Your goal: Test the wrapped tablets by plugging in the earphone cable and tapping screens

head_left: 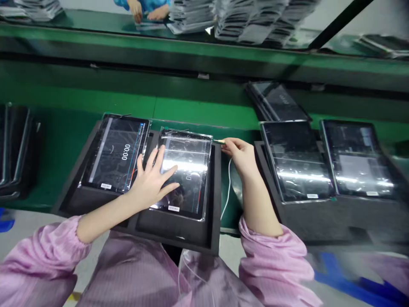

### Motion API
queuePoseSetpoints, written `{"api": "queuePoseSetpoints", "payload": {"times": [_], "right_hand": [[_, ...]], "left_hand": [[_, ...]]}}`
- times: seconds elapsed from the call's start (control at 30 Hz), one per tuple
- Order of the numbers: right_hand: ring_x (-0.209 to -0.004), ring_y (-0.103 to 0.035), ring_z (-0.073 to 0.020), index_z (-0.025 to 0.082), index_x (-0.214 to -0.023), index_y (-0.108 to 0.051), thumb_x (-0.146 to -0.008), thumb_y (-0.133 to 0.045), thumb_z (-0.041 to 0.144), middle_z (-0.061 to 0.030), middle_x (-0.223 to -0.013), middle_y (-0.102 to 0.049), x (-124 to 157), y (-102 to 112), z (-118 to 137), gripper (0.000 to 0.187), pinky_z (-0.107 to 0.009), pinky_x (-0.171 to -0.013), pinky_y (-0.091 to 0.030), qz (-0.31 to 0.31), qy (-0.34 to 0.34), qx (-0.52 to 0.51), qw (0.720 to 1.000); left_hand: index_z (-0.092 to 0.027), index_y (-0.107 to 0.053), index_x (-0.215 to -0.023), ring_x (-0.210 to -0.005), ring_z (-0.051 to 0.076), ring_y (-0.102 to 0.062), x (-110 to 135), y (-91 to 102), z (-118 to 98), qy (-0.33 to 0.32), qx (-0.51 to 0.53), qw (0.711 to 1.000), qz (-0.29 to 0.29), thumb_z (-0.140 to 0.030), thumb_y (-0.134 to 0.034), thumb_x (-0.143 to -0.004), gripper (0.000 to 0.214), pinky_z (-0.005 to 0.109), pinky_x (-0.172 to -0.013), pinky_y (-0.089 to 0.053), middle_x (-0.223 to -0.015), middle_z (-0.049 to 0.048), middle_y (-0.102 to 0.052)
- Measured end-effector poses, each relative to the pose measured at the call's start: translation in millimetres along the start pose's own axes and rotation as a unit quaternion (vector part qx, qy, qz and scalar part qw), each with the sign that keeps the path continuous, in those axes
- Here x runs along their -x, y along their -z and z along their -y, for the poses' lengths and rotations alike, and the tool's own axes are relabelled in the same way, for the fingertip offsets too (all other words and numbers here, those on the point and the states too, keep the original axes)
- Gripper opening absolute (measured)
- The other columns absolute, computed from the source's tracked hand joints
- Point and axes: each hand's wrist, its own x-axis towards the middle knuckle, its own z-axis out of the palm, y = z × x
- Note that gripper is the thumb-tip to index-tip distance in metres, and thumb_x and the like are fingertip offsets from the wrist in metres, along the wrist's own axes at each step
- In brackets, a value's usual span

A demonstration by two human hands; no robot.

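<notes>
My left hand [152,181] lies with fingers spread on the film-covered screen of a tablet [191,187]. That tablet rests in the right part of a black foam tray [179,236]. Between its fingers and thumb, my right hand [240,155] pinches a small cable plug [219,141] at the tablet's upper right edge. Whether the tip is inside the tablet, I cannot tell. A white cable [228,187] hangs down below this hand. Left of my left hand, a second tablet [110,157] in the same tray displays 00:00.
To the right, two tablets [297,162] [358,157] sit on another foam tray [319,219]. Behind them more tablets [277,102] lie stacked. Dark devices [14,145] stand at far left. Across a green ledge [179,42], another person's hands [148,12] work beside wrapped stacks [249,19].
</notes>
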Motion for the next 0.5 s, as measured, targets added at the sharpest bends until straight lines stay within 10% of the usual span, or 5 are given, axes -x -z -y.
{"api": "queuePoseSetpoints", "payload": {"times": [0.23, 0.5], "right_hand": [[-0.084, -0.069, -0.0234, 0.021, -0.085, -0.077, -0.076, -0.074, 0.049, -0.0034, -0.082, -0.072, -3, 2, 4, 0.030, -0.039, -0.084, -0.057, 0.033, 0.010, 0.027, 0.999], [-0.095, -0.070, -0.0250, 0.022, -0.087, -0.079, -0.078, -0.072, 0.047, -0.0053, -0.094, -0.077, -4, 4, 14, 0.027, -0.038, -0.089, -0.055, 0.074, 0.044, 0.068, 0.994]], "left_hand": [[-0.021, -0.050, -0.151, -0.151, 0.052, -0.029, -1, -0.6, 3, 0.001, -0.116, 0.993, 0.000, -0.057, -0.038, -0.104, 0.061, 0.082, -0.107, -0.026, -0.167, 0.0321, -0.021], [-0.010, -0.038, -0.156, -0.156, 0.045, -0.024, -14, -5.9, 12, 0.051, -0.077, 0.996, -0.020, -0.062, -0.022, -0.105, 0.074, 0.077, -0.118, -0.017, -0.165, 0.0281, -0.030]]}}
